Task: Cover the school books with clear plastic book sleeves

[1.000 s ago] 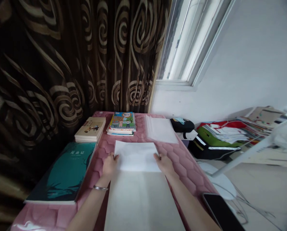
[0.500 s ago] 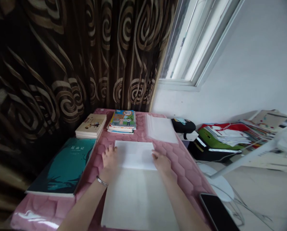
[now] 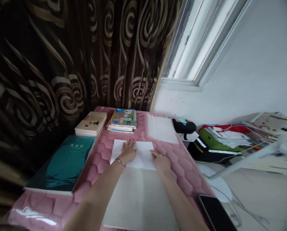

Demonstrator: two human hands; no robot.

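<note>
A white sheet of paper [image 3: 143,160] lies on the pink padded table cover, its near edge meeting a larger off-white sheet [image 3: 138,195] closer to me. Whether the two are joined I cannot tell. My left hand [image 3: 129,152], with a silver bangle at the wrist, rests flat on the white paper, fingers spread. At the paper's right edge, my right hand [image 3: 160,161] has its fingers curled, with thumb and index finger pinching the edge. Both forearms reach in over the sides of the off-white sheet.
Left of the sheets lie a large teal book [image 3: 61,163] and a stack of tan books [image 3: 91,123]. Behind are colourful textbooks [image 3: 122,120] and clear plastic covers [image 3: 161,128]. A phone [image 3: 216,211] lies at the right edge, beside a white lamp stand [image 3: 249,157].
My left hand has moved from the white paper's left edge rightward onto its middle, lying flat. My right hand stays at the right edge. The view has shifted slightly.
</note>
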